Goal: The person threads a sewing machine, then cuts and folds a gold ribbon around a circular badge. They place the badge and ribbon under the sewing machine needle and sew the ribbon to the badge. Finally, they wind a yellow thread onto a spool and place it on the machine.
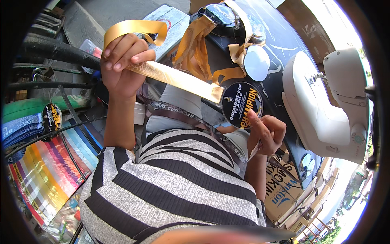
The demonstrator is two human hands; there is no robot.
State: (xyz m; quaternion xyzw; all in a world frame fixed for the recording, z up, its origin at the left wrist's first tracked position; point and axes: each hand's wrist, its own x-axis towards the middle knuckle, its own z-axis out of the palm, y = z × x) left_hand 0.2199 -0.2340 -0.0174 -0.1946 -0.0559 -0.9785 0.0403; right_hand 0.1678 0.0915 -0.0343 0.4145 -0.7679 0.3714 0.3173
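My left hand [124, 69] grips a gold satin ribbon [174, 81], which loops up above the fingers and stretches toward the right. Its far end meets a round black disc [239, 101] with gold and white print. My right hand [266, 134] pinches the disc's lower edge, with a thin strip below the thumb. Behind these lie a bunch of gold ribbons [195, 40], a plain pale round disc [256, 63] and a pile of medals [219, 14]. A dark printed strap [160, 105] runs across beneath the ribbon.
A white sewing machine [341, 105] stands at right on a dark marbled tabletop [284, 40]. Cardboard boxes [280, 191] are stacked below it. At left are dark metal bars [61, 51], hanging blue ribbons [22, 132] and a multicoloured printed sheet [48, 175].
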